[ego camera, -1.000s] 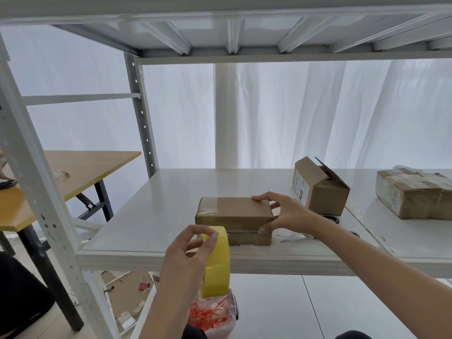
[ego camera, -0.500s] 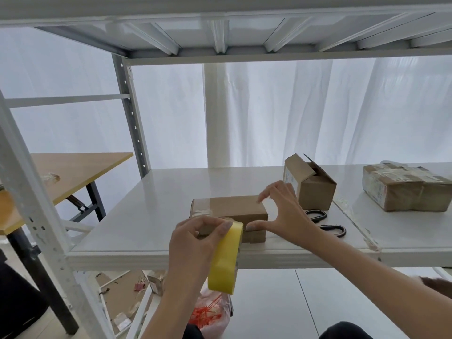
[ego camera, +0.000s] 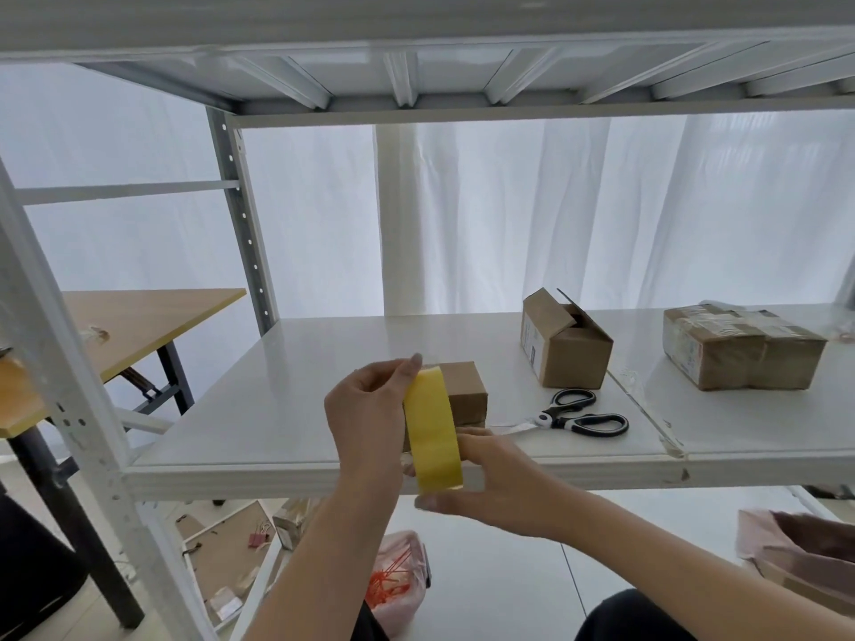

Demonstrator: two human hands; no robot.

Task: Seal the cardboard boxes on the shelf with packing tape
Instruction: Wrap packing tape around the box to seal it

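Since our right hand (ego camera: 499, 483) quit the flat brown cardboard box (ego camera: 465, 390), both it and our left hand (ego camera: 365, 418) grip the yellow packing-tape roll (ego camera: 432, 432); peeling likely follows

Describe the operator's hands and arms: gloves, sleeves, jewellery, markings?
Left hand and right hand are bare, with no gloves and no visible rings, watch or markings. Forearms are bare to the frame edge, with no sleeves in view.

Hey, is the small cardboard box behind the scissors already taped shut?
No, the small cardboard box behind the scissors has its top flaps standing open.
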